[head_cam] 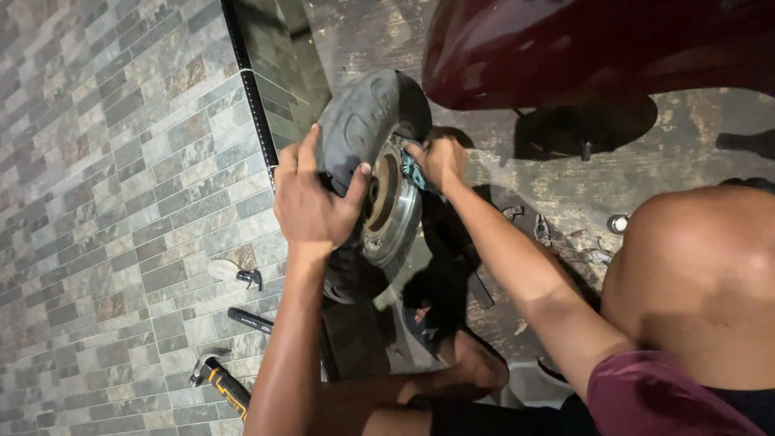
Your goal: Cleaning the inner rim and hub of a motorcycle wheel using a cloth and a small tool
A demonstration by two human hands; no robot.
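Observation:
A small black tyre (363, 121) on a metal wheel hub (393, 206) stands upright on the ground in front of me. My left hand (311, 198) grips the tyre's near side, thumb hooked over the rubber by the hub. My right hand (438, 159) presses a blue-green patterned cloth (414, 171) against the upper rim of the hub. My bare knee (694, 274) is raised at the right.
A dark red scooter body (581, 48) hangs over the back right. On the tiled floor at left lie a small white bottle (230, 272), a black rod-like tool (250, 320) and a yellow-handled hammer (219, 381). Small metal parts (565, 230) are scattered on the concrete at right.

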